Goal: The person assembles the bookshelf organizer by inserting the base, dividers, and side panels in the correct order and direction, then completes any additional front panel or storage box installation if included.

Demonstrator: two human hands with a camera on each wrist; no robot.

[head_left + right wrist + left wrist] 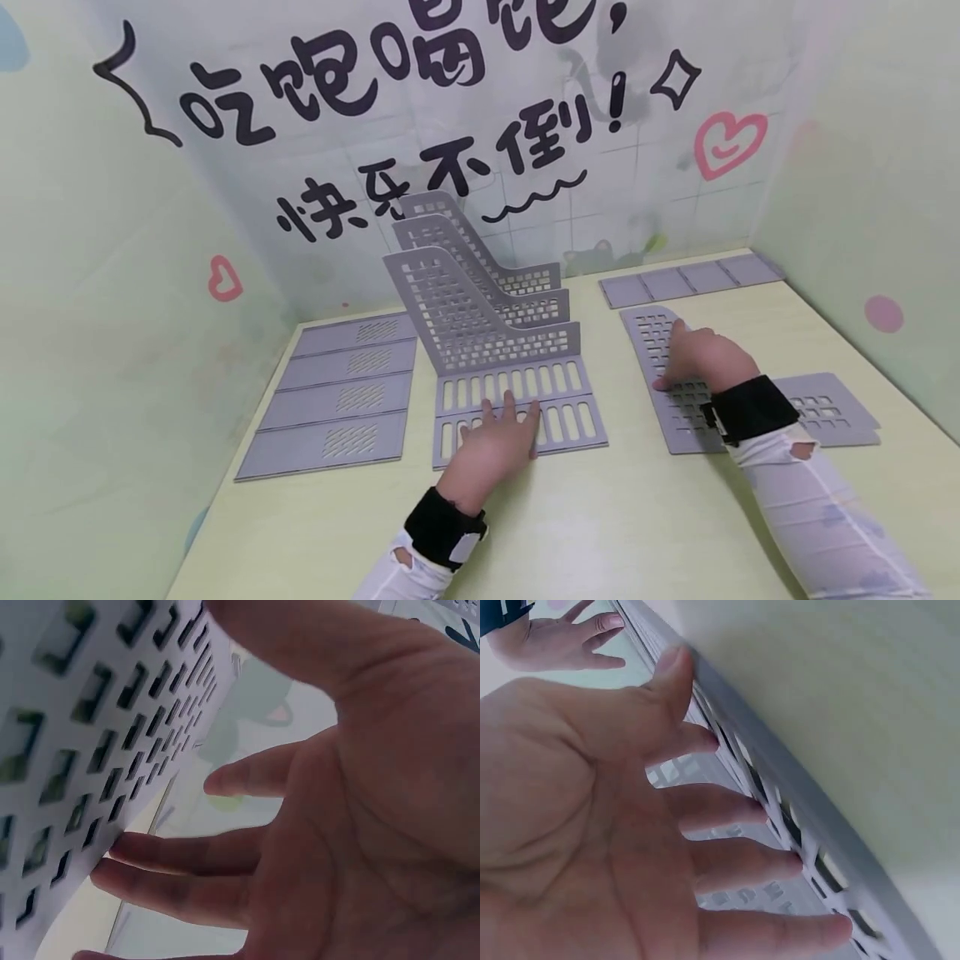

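On my head feed, the L-shaped panel (678,412) lies under my right hand (708,358), its long edge running away from me; leftward, my left hand (495,442) spreads on the slotted base (566,397). Left wrist shows fingertips (832,928) against the slots; right wrist (hidden overhead) shows straight fingers touching the panel, ungripped.

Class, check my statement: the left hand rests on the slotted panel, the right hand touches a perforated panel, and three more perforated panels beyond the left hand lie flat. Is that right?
Not quite: the three perforated panels beyond the left hand stand upright rather than lie flat, as the head view shows. The rest holds.
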